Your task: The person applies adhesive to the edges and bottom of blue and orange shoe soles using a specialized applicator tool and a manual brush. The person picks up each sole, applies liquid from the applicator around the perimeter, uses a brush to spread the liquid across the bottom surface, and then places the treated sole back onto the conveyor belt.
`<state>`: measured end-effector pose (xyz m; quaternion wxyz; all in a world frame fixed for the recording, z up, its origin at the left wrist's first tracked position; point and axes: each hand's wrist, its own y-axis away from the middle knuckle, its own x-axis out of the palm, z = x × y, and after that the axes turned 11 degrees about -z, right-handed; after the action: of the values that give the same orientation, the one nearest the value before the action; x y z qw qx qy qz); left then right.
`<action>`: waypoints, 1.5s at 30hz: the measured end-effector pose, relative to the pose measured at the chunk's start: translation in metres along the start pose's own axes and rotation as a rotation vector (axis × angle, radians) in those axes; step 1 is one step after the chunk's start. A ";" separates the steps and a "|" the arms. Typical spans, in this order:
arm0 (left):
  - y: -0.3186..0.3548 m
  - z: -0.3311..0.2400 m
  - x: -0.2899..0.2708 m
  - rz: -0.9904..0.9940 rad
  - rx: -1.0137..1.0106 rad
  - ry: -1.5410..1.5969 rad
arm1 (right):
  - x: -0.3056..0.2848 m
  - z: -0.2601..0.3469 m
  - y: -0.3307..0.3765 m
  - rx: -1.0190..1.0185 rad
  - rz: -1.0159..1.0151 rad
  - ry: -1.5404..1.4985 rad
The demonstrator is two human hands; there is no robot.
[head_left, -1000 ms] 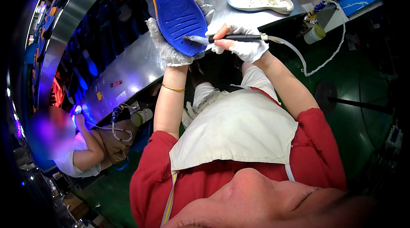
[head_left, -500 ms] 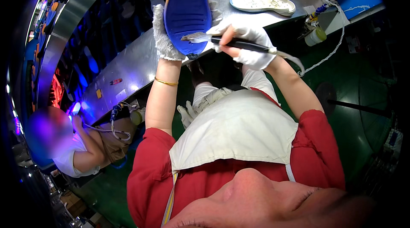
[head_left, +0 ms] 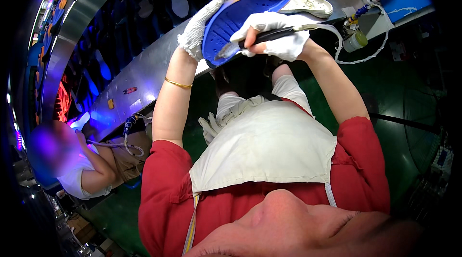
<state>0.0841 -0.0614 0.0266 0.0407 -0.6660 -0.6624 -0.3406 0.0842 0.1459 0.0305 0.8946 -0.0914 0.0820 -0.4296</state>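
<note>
A blue shoe sole (head_left: 262,3) with an orange rim is held up above the metal bench edge, tilted with its orange end up and to the right. Along its left side my left hand (head_left: 196,31), in a white knit glove, grips it; part of that hand is hidden behind the sole. My right hand (head_left: 279,38), gloved in white with bare fingertips, is closed round a black-handled brush (head_left: 273,34). A pale tube runs from the handle's back end. The bristles touch the blue surface near its lower end.
A white sole (head_left: 310,6) lies on the metal bench (head_left: 161,67) behind my right hand. Beyond the bench several soles sit in a dark rack or conveyor. A lidded container (head_left: 355,41) hangs at the right. Another person (head_left: 96,170) works at the far left.
The blue sole has turned clockwise, its upper end swinging right and now partly covering the white sole. My left hand has tilted with it. The brush remains near the sole's lower end.
</note>
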 end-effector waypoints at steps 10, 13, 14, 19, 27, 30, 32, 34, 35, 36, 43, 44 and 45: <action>0.005 -0.004 0.009 0.075 -0.092 -0.146 | -0.019 -0.004 -0.005 0.063 -0.031 0.176; 0.004 -0.003 0.005 0.081 -0.070 -0.165 | -0.034 0.000 -0.003 -0.014 0.072 0.421; 0.002 -0.001 0.003 0.074 -0.056 -0.169 | -0.038 0.004 -0.003 -0.057 0.084 0.478; -0.006 0.024 -0.018 0.231 0.117 0.295 | -0.007 0.013 0.008 0.226 -0.234 0.031; -0.013 0.051 -0.034 0.028 0.276 0.431 | 0.043 -0.008 0.027 -0.184 -0.178 0.184; -0.007 0.059 -0.029 0.082 0.238 0.498 | 0.026 0.001 0.018 0.229 -0.137 -0.170; 0.002 0.059 -0.022 0.072 0.229 0.581 | 0.025 -0.003 0.012 -0.051 -0.354 -0.114; -0.003 0.063 -0.018 0.109 0.272 0.581 | 0.035 -0.015 0.003 -0.480 -0.464 0.231; 0.000 0.065 -0.013 0.072 0.279 0.541 | 0.038 -0.009 0.003 -0.585 -0.414 0.351; -0.002 0.065 -0.014 0.069 0.284 0.551 | 0.046 -0.001 0.008 -0.687 -0.361 0.472; 0.009 0.071 -0.024 0.150 0.229 0.606 | 0.047 -0.006 0.009 -0.223 -0.401 0.025; 0.013 0.068 -0.021 0.085 0.205 0.603 | 0.042 -0.010 0.004 -0.293 -0.496 0.003; 0.009 0.071 -0.022 0.064 0.232 0.604 | 0.039 -0.018 -0.002 -0.500 -0.543 0.243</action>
<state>0.1226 -0.0452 -0.0354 0.3217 -0.5461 -0.6334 -0.4439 0.1023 0.1126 0.0105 0.6823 -0.2733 0.2625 -0.6252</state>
